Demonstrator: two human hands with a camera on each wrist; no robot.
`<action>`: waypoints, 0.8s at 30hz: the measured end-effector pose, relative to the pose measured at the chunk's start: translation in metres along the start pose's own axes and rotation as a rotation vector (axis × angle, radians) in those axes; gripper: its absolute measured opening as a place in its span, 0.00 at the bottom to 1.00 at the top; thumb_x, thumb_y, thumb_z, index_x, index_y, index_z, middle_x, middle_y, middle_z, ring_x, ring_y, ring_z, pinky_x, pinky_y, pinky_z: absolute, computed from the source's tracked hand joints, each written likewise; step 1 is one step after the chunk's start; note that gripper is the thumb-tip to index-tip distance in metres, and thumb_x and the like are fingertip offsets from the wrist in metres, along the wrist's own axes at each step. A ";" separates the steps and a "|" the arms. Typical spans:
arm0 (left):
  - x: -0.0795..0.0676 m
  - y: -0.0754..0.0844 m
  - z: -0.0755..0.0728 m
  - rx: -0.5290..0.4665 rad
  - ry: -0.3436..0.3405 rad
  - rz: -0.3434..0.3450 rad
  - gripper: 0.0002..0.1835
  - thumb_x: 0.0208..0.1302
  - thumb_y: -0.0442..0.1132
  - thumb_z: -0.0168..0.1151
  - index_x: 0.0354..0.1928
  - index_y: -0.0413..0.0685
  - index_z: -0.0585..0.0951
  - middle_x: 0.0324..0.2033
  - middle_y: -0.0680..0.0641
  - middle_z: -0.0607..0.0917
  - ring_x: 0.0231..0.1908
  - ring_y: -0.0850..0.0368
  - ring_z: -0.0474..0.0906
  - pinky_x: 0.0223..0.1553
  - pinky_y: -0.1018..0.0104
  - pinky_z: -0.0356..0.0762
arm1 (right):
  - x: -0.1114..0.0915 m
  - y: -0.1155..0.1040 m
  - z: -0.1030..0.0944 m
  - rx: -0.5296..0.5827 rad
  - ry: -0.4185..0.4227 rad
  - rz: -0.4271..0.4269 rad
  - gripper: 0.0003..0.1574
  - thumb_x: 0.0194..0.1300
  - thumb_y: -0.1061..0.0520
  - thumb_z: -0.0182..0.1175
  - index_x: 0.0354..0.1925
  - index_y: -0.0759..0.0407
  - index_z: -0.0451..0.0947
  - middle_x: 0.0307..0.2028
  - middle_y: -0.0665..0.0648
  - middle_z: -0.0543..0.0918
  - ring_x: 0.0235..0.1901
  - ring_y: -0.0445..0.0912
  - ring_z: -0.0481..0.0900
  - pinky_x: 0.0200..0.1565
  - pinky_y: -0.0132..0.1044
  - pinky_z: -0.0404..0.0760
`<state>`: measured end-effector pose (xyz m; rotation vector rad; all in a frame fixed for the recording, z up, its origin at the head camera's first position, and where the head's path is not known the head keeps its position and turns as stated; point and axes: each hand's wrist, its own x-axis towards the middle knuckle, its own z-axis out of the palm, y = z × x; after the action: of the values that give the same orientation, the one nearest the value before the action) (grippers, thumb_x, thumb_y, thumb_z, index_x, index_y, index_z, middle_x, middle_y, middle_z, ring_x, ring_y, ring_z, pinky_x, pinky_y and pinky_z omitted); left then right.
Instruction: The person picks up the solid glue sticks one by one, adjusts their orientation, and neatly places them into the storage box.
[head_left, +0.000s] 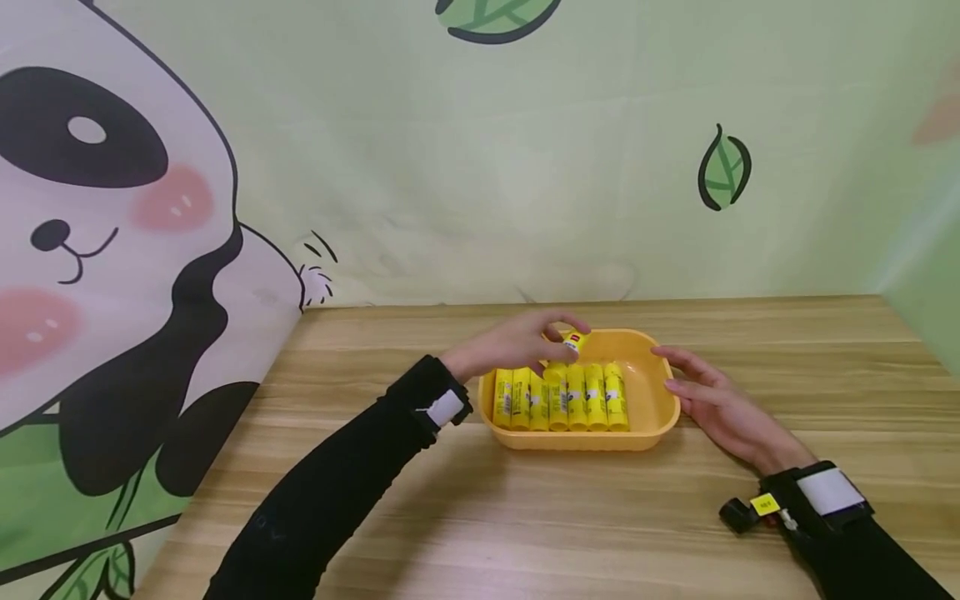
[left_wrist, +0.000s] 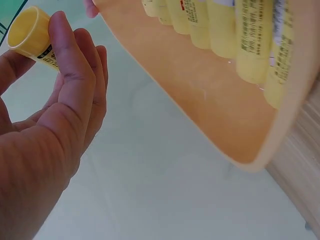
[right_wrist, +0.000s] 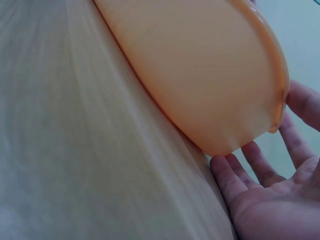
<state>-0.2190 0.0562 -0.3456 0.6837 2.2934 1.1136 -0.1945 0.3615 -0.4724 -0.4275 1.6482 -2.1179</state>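
A shallow orange plastic tray stands on the table. Side by side in its left part lies a row of yellow glue sticks. My left hand pinches one more yellow glue stick between thumb and fingers, above the back of the row. In the left wrist view this stick is tilted and its round end shows. With fingers spread and fairly straight, my right hand touches the tray's right end. The right wrist view has its fingertips against the tray's outer wall and rim.
The wooden table reaches back to a light green wall covering printed with leaves. A large printed panda fills the left side. Inside the tray, the right part shows bare floor.
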 end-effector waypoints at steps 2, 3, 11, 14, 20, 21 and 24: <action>0.005 0.003 0.002 0.001 -0.014 -0.003 0.21 0.67 0.42 0.61 0.61 0.55 0.73 0.50 0.47 0.79 0.42 0.54 0.79 0.40 0.63 0.81 | -0.001 0.000 -0.001 0.003 -0.003 -0.003 0.32 0.74 0.62 0.46 0.72 0.59 0.52 0.71 0.59 0.45 0.63 0.46 0.64 0.56 0.33 0.73; 0.007 0.005 0.002 0.002 -0.022 -0.001 0.22 0.67 0.42 0.61 0.62 0.54 0.73 0.50 0.48 0.79 0.42 0.55 0.79 0.40 0.64 0.81 | -0.001 0.000 -0.002 0.005 -0.004 -0.004 0.32 0.75 0.62 0.46 0.72 0.59 0.52 0.71 0.59 0.45 0.63 0.46 0.63 0.56 0.33 0.73; 0.025 0.014 0.009 -0.030 -0.071 -0.017 0.22 0.66 0.42 0.61 0.61 0.54 0.73 0.49 0.50 0.80 0.43 0.55 0.80 0.42 0.61 0.81 | -0.002 -0.001 -0.002 0.003 -0.008 0.000 0.32 0.74 0.61 0.47 0.72 0.58 0.53 0.71 0.58 0.46 0.64 0.47 0.63 0.57 0.34 0.72; 0.028 0.017 0.012 -0.041 -0.082 -0.015 0.22 0.67 0.41 0.60 0.61 0.52 0.72 0.50 0.49 0.80 0.43 0.55 0.79 0.43 0.58 0.81 | -0.001 -0.002 -0.001 0.002 -0.007 0.007 0.32 0.74 0.61 0.47 0.72 0.58 0.53 0.71 0.58 0.46 0.64 0.46 0.63 0.57 0.34 0.72; 0.034 0.020 0.016 -0.019 -0.100 0.011 0.24 0.68 0.41 0.59 0.64 0.47 0.70 0.51 0.48 0.80 0.43 0.55 0.78 0.40 0.63 0.81 | -0.001 -0.003 -0.002 0.017 -0.005 0.006 0.32 0.74 0.61 0.47 0.72 0.58 0.52 0.72 0.57 0.46 0.65 0.46 0.62 0.57 0.33 0.72; 0.036 0.019 0.017 -0.017 -0.102 0.011 0.24 0.68 0.41 0.59 0.64 0.47 0.70 0.51 0.48 0.79 0.43 0.55 0.78 0.40 0.64 0.81 | -0.001 -0.002 -0.002 0.020 -0.007 0.004 0.32 0.74 0.61 0.47 0.72 0.58 0.52 0.72 0.58 0.46 0.65 0.47 0.61 0.58 0.33 0.72; 0.041 0.019 0.019 -0.011 -0.115 0.004 0.24 0.68 0.41 0.59 0.64 0.46 0.70 0.51 0.47 0.79 0.42 0.54 0.78 0.40 0.64 0.81 | -0.001 -0.001 -0.002 0.023 -0.010 0.002 0.33 0.74 0.61 0.47 0.72 0.60 0.51 0.72 0.58 0.45 0.67 0.48 0.59 0.58 0.34 0.71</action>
<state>-0.2334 0.1031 -0.3492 0.7296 2.1890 1.0600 -0.1952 0.3641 -0.4719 -0.4281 1.6159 -2.1280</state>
